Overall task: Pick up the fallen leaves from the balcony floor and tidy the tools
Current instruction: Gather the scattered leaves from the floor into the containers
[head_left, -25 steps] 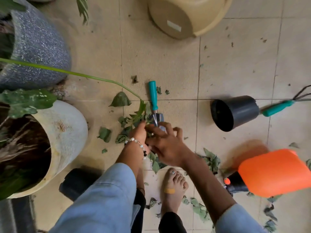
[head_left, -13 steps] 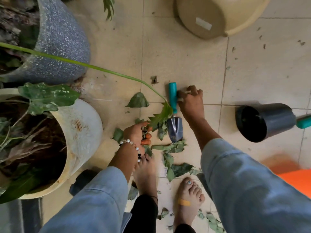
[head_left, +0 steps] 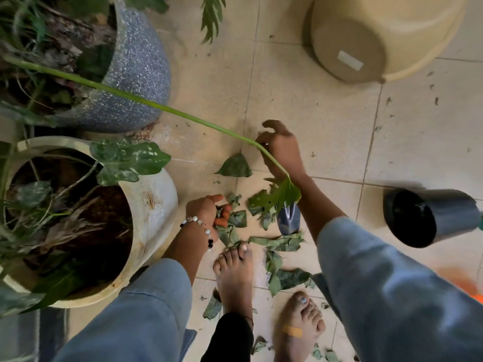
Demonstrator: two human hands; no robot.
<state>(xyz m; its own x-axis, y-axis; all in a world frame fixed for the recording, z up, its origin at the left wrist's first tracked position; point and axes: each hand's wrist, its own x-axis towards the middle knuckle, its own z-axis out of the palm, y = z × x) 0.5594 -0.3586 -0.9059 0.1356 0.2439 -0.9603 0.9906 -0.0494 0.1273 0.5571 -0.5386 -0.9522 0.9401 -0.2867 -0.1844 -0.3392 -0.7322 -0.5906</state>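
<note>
1. Whereas half a second ago the right hand (head_left: 281, 150) lay beside the trowel's teal handle, it now sits over that handle with fingers curled; the handle is hidden, so I cannot tell whether it grips it. Only the trowel blade (head_left: 288, 222) shows, lying on the floor among leaves.
2. The left hand (head_left: 206, 210), as before, is curled round a bunch of fallen leaves (head_left: 235, 218) low over the tiles.
3. More leaves (head_left: 277, 244) lie scattered between the blade and the bare feet.
4. Bare floor (head_left: 300, 105) opens beyond the right hand toward the tipped beige tub (head_left: 371, 35); the white planter (head_left: 154, 205) and speckled pot (head_left: 138, 64) crowd the left, and a black pot (head_left: 444, 210) lies on its side at the right.
5. A pale label (head_left: 350, 60) on the tub's base shows no readable writing.
</note>
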